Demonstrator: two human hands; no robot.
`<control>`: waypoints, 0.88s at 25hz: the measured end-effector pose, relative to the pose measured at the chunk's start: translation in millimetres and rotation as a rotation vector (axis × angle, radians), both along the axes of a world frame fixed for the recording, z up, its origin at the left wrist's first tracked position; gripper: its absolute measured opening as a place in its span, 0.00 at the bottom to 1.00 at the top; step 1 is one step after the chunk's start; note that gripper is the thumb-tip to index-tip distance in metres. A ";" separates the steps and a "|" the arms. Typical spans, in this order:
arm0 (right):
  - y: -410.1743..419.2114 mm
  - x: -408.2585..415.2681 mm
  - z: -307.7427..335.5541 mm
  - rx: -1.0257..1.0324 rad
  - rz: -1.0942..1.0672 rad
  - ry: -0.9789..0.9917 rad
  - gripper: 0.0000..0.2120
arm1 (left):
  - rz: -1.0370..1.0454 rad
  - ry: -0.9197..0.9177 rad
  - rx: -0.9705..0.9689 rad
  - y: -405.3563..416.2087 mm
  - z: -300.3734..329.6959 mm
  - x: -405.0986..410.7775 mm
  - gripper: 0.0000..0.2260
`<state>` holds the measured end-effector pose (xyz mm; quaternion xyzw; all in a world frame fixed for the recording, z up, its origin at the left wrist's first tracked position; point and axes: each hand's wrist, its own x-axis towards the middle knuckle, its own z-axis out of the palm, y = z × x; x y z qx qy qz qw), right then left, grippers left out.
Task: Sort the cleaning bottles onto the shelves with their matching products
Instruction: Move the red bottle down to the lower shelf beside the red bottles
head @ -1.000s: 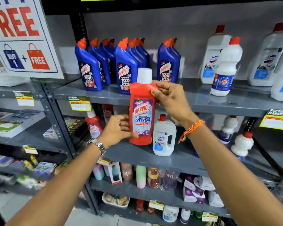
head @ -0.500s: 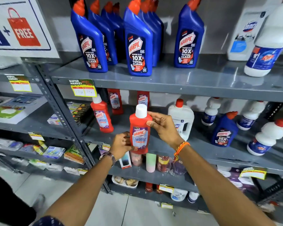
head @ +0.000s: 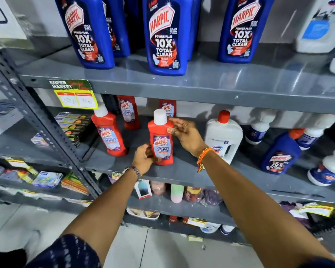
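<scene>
**Red bathroom cleaner set down among its own kind**

The grey metal shelving unit (head: pixel 201 84) fills the view, and its stock explains the placement. The upper shelf carries tall blue plastic toilet-cleaner bottles (head: pixel 165 35) in rows, labels facing out, with large white jugs (head: pixel 321 24) to their right. The middle shelf (head: pixel 182 176) is mixed: red bathroom-cleaner bottles on its left half, then a white plastic jug with a red cap (head: pixel 223 136), a stray blue bottle with an orange cap (head: pixel 279 153) and small white bottles (head: pixel 259 128) further right.

The red plastic bottle with a white cap and purple label (head: pixel 161 138) stands upright near the front edge of the middle shelf, between a matching red bottle (head: pixel 108 132) to its left and the white jug to its right. Two more red bottles (head: pixel 129 113) stand far back by the wall, so this spot joins the group it belongs with.

The right hand (head: pixel 184 135) pinches the bottle's shoulder just below the cap, thumb and fingers closed on it, which steadies the top. The left hand (head: pixel 143 158) cups the lower body near the base, fingers curled against it, likely guiding the foot flat and turning the label forward. The base looks to be on the shelf, though the left hand hides part of it.

The placing seems nearly done; the stray blue bottle appears to be a candidate for sorting.
</scene>
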<state>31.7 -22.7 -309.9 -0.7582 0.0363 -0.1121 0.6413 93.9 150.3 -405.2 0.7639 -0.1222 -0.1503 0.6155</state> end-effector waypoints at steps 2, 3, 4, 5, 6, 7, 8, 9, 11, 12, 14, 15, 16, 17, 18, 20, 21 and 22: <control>1.0 8.3 -4.0 0.022 -0.015 0.002 0.22 | 0.013 0.036 -0.015 -2.4 -3.1 5.2 0.27; 0.7 11.4 -5.5 0.033 -0.028 0.000 0.22 | 0.012 0.030 0.000 -3.0 -4.3 8.1 0.27; -0.1 13.9 -7.3 0.038 -0.038 -0.004 0.22 | 0.003 0.011 0.027 -2.4 -6.1 11.0 0.28; -0.7 16.4 -8.5 0.039 -0.044 -0.012 0.22 | -0.014 -0.017 0.059 -0.6 -6.4 14.3 0.28; -1.4 18.2 -9.1 0.040 -0.047 -0.022 0.22 | -0.034 -0.042 0.090 1.3 -6.0 17.2 0.28; -2.4 19.7 -9.2 0.039 -0.053 -0.026 0.22 | -0.058 -0.061 0.118 2.8 -6.5 20.0 0.28; -3.5 21.7 -9.4 0.041 -0.057 -0.025 0.22 | -0.081 -0.074 0.144 4.0 -6.8 22.6 0.28; -3.7 23.4 -9.7 0.046 -0.053 -0.022 0.22 | -0.099 -0.086 0.165 5.1 -6.6 23.2 0.27; -3.6 25.8 -10.3 0.057 -0.030 -0.014 0.23 | -0.103 -0.102 0.182 5.8 -7.1 23.1 0.26; -3.4 26.8 -11.3 0.058 -0.024 -0.013 0.23 | -0.095 -0.109 0.186 5.9 -7.7 23.2 0.26; -3.4 27.9 -13.8 0.066 -0.020 -0.017 0.23 | -0.084 -0.118 0.188 5.7 -8.1 22.2 0.27; -3.6 27.8 -14.7 0.075 -0.019 -0.019 0.23 | -0.081 -0.115 0.185 5.4 -8.3 21.1 0.27; -3.4 27.3 -15.5 0.089 -0.015 -0.019 0.23 | -0.075 -0.108 0.184 5.4 -8.1 19.7 0.27; -2.8 26.2 -15.8 0.101 -0.008 -0.015 0.24 | -0.062 -0.104 0.182 5.4 -7.8 17.8 0.26; -1.2 24.7 -15.7 0.111 0.000 -0.006 0.24 | -0.035 -0.111 0.176 6.7 -7.9 15.2 0.26; 0.3 16.7 -13.6 0.126 0.003 0.004 0.26 | 0.083 -0.164 0.125 8.4 -7.8 3.7 0.25; 0.1 10.5 -11.8 0.138 -0.001 -0.001 0.27 | 0.165 -0.202 0.085 8.8 -7.9 -5.9 0.24; -1.3 2.6 -10.7 0.151 -0.013 -0.015 0.28 | 0.247 -0.235 0.046 9.3 -8.7 -17.5 0.24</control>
